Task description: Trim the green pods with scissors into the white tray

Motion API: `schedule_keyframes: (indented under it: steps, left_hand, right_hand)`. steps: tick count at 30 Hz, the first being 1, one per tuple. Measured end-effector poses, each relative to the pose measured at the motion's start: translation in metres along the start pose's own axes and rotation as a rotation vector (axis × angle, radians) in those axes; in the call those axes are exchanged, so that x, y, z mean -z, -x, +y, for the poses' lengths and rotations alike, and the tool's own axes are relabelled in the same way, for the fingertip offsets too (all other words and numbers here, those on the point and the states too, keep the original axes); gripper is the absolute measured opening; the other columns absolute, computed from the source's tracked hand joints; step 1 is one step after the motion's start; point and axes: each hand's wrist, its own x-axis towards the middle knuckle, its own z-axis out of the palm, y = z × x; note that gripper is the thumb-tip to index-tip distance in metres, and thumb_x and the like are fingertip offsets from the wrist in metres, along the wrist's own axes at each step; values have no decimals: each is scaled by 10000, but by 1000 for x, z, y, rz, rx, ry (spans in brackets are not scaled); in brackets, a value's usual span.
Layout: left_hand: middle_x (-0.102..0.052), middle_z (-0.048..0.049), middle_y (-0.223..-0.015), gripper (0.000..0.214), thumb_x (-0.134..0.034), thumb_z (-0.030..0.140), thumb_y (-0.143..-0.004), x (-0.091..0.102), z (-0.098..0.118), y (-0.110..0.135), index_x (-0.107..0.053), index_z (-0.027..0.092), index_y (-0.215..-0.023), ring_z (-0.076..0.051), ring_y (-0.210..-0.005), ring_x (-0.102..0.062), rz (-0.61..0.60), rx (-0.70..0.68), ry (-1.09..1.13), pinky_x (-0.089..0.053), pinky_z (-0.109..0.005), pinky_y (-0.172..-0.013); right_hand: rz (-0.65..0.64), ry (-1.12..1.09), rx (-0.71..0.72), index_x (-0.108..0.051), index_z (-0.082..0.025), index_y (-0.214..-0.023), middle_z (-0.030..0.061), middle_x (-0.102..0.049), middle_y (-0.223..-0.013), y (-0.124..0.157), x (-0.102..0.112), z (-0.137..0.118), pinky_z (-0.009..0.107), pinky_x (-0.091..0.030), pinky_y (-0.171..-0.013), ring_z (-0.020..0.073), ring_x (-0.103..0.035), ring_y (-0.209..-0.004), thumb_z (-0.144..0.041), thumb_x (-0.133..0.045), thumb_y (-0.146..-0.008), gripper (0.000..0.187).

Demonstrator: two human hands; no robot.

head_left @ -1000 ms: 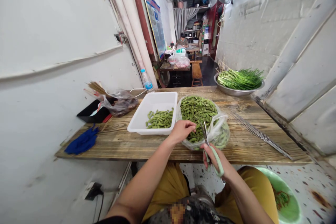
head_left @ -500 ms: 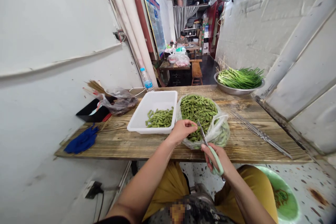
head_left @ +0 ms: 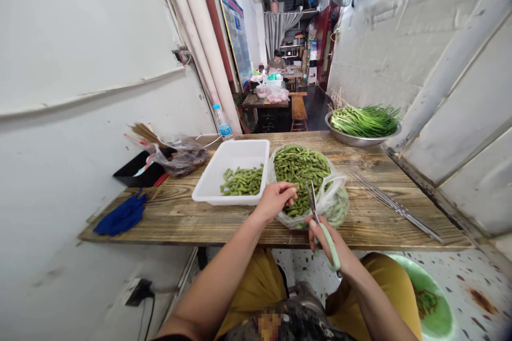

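My right hand [head_left: 328, 240] is wrapped round the pale green handles of a pair of scissors [head_left: 313, 201], its blades a little apart and pointing away from me over the bag. Just left of the blades, my left hand [head_left: 276, 200] is closed in a pinch on what looks like an edamame pod, mostly hidden by the fingers. Under both hands lies an open clear plastic bag [head_left: 335, 200] full of green edamame pods [head_left: 301, 165]. To its left, a white plastic tub [head_left: 216, 176] holds a smaller heap of pods [head_left: 244, 181].
A metal basin of green stalks [head_left: 362, 122] stands at the far right, with metal skewers [head_left: 400, 208] nearer me. At left are a blue cloth [head_left: 122, 216], a black box [head_left: 134, 173] and a water bottle [head_left: 224, 123]. A green basin [head_left: 434, 298] sits on the floor.
The scissor blades have parted, and my left hand has drawn slightly left, away from them. The tub and bag stay in place; the view has shifted a little.
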Motion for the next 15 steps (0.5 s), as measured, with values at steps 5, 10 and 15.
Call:
schedule_keyframes:
  steps: [5, 10, 15]
  left_hand:
    - [-607, 1, -613, 222, -605, 335, -735, 0, 3, 5, -633, 116, -711, -62, -471, -472, -143, 39, -143, -369, -194, -492]
    - [-609, -3, -598, 240, -587, 341, -747, -1, 3, 7, -634, 117, -673, -62, -458, -484, -172, 30, -186, -370, -185, -483]
    - [-624, -9, -596, 261, -584, 363, -750, -6, 1, 11, -631, 118, -675, -63, -438, -498, -173, 93, -187, -371, -177, -462]
  right_hand:
    - [-29, 46, 15, -459, -208, -720, -37, -470, -526, 0, 3, -6, 265, -401, -564, 138, -475, -522, -579, -402, -878, 408]
    - [-37, 24, 12, -469, -206, -703, -47, -455, -518, 0, 6, -7, 240, -370, -503, 114, -432, -484, -546, -489, -852, 372]
    - [-19, -18, -24, -461, -201, -669, -67, -415, -433, -3, 1, -5, 220, -329, -413, 92, -397, -390, -563, -532, -808, 394]
